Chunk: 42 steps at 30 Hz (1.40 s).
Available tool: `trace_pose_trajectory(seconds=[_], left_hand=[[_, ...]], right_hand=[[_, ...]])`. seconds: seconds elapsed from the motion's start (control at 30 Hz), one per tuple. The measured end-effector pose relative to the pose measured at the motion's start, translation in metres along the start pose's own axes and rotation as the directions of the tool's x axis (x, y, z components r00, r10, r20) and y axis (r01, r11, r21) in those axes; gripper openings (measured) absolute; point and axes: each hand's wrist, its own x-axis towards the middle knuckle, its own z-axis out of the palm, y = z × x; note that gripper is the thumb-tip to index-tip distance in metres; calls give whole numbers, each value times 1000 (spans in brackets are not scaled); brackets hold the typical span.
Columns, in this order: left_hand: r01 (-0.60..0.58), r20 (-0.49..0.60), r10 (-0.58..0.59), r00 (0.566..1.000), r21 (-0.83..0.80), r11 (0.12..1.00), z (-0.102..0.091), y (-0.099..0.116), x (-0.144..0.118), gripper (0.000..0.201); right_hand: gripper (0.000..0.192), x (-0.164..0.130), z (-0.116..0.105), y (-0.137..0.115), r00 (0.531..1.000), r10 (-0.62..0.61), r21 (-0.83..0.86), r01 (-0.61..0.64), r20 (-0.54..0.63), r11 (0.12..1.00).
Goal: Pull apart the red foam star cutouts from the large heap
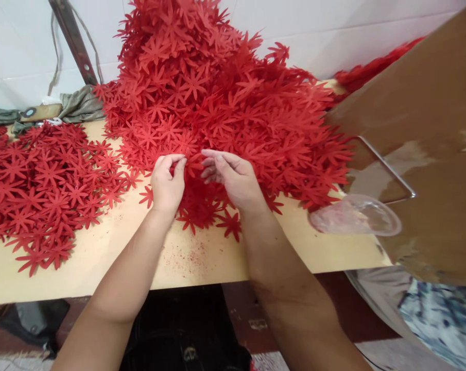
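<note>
a tall heap of red star-shaped paper flowers (225, 98) is seen mid-table, against the far wall. its near edge is pinched by the left hand (167, 183) and the right hand (230, 178) (fingers curled), on the pale wooden table (101, 257).

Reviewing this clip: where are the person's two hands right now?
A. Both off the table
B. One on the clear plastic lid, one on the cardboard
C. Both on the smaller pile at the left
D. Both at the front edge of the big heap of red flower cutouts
D: the left hand and right hand both sit with fingers in the near edge of the big heap of red flower cutouts, apart from the smaller pile.
</note>
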Motion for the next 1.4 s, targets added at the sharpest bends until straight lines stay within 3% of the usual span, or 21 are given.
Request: trace_pose_trajectory(seconds=[0.23,0.43,0.53,0.8,1.03,1.4], left_hand=[[30,107,-18,994,-111,993,6,3,-5,12],[-170,52,169,984,14,985,3,2,-5,19],[-229,95,226,969,15,973,2,3,-6,20],[26,227,-17,974,-38,999,2,8,-1,13],[104,121,-92,988,-103,989,8,3,-6,10],[241,96,-226,969,-197,950,7,10,-5,10]], right_hand=[[46,-2,15,2,1000,-7,-9,8,22,1000],[52,0,14,3,996,0,1,0,-89,1000],[52,-1,13,0,993,-23,-11,22,-112,1000],[53,-3,16,-2,996,-50,-9,49,-76,999],[51,-4,17,-6,998,-54,-10,53,-11,999],[45,-2,11,-1,1000,-12,109,11,16,994]])
